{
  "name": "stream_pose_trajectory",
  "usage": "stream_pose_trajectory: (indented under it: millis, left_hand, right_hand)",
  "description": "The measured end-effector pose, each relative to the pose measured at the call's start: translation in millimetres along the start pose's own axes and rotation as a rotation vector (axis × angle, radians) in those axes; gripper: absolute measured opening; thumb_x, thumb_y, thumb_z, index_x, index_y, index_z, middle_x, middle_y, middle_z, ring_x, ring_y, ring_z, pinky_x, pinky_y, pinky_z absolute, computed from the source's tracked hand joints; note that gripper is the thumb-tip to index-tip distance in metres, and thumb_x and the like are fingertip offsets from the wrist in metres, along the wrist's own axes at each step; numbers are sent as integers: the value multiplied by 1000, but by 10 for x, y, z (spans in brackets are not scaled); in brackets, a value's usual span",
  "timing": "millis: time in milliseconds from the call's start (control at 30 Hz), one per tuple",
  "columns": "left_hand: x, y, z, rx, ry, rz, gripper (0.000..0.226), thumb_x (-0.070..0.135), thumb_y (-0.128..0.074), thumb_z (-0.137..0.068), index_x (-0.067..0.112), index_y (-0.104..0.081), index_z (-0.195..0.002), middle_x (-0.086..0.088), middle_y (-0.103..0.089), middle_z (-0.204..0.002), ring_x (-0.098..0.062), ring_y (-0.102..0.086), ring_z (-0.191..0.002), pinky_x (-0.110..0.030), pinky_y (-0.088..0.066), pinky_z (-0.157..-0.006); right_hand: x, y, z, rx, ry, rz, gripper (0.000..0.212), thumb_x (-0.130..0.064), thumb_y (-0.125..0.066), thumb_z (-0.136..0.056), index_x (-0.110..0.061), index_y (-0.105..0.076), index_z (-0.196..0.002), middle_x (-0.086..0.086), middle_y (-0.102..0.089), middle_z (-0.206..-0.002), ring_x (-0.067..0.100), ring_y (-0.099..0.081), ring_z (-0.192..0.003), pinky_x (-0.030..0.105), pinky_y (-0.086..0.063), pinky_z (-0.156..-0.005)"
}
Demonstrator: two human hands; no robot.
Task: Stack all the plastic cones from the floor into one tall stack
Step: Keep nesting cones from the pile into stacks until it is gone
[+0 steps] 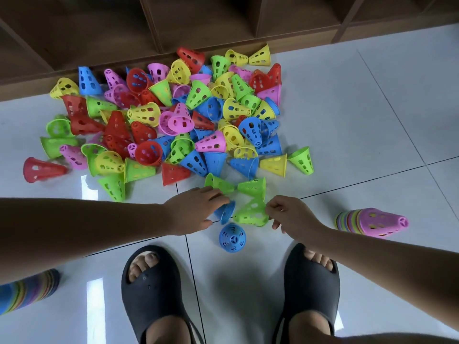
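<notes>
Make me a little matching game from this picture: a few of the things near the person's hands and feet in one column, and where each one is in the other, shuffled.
Things:
1. green cone
2. blue cone
3. stack topped by a pink cone
4. striped stack

Places:
A. at the bottom left edge, under the left forearm
B. lying on the floor to the right of the right hand
C. standing alone just ahead of the slippers, seen from above
D. between the two hands, pinched at its rim by the right fingers

Pairs: 1-D, 2-C, 3-B, 4-A
</notes>
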State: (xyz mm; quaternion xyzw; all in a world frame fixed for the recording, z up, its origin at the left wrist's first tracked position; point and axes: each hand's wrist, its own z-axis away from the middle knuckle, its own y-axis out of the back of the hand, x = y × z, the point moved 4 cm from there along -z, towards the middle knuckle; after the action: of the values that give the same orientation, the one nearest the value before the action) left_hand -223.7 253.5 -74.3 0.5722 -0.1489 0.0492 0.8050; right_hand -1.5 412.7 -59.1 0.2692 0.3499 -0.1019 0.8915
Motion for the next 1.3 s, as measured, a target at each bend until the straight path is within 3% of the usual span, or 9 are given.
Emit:
stream_pose_trajectory:
  millis: [167, 267, 367, 533, 700, 900, 1033, 1133, 1300]
  left_hand:
    - [-64, -185, 124, 74, -42, -99, 72, 51, -85, -77, 24, -58, -139, 5, -65, -126, -20, -65, -111, -35, -57, -87]
    - [-128, -264, 196, 69, -63, -115, 66, 61, -78, -82, 25, -59, -134, 6, -64, -126, -20, -61, -112, -35, -53, -83]
    - [-176, -318, 235, 31, -50, -78, 59, 69, -62, -91, 26, -54, -130, 5, -61, -126, -20, -57, -111, -36, -47, -86]
    - [-200, -300, 263, -6, 68, 67, 46, 55, -72, -85, 29, -45, -111, 8, -62, -94, -20, -59, -81, -33, -46, -76]
    - [-186, -197, 385, 6, 198, 280, 42, 50, -76, -81, 32, -42, -99, 14, -56, -88, -13, -53, -67, -34, -48, -62]
    - [5, 198, 490, 120, 117, 328, 42, 51, -73, -80, 33, -44, -105, 18, -55, -85, -12, -57, -67, -33, -51, -59]
    - [205, 432, 414, 189, -5, 287, 45, 52, -75, -81, 30, -50, -110, 20, -50, -84, -12, -51, -64, -29, -47, -56]
    - [391, 389, 316, 192, -65, 244, 45, 54, -73, -80, 30, -55, -114, 16, -60, -93, -14, -56, -70, -30, -50, -61]
    - [506, 158, 186, 103, -80, 185, 46, 56, -69, -84, 30, -54, -118, 12, -61, -103, -17, -58, -75, -36, -55, -63]
  right_hand:
    - [-19, -104, 215, -203, -14, -293, 17, -13, -60, -105, -1, -69, -97, 4, -67, -77, 20, -61, -69, 30, -45, -59]
    - [21, -311, 303, -378, -20, -245, 19, -16, -59, -106, -5, -68, -94, 4, -67, -80, 19, -60, -71, 30, -44, -61]
    - [75, -476, 308, -406, -39, -160, 19, -21, -59, -105, -13, -69, -91, -1, -69, -80, 18, -60, -70, 28, -44, -60]
    - [166, -628, 176, -324, -84, -133, 18, -21, -58, -105, -9, -69, -97, 1, -73, -84, 15, -65, -66, 28, -48, -58]
    - [355, -705, 78, -242, -225, -195, 11, -19, -59, -101, -11, -65, -96, 10, -75, -80, 22, -67, -63, 31, -53, -59]
    - [393, -709, 157, -224, -279, -263, 10, -16, -58, -100, -9, -62, -107, 17, -75, -82, 26, -68, -65, 32, -51, -57]
    - [261, -448, 59, 23, -134, -210, 6, -20, -63, -98, -17, -66, -93, 8, -76, -80, 20, -69, -58, 34, -51, -57]
    - [127, -210, -6, 198, -54, -164, 7, -27, -69, -95, -23, -64, -92, 1, -73, -86, 16, -71, -61, 30, -51, -54]
    - [5, -8, -159, 278, -4, -130, 24, -43, -83, -85, -30, -63, -93, -7, -70, -91, 22, -72, -76, 32, -53, -59]
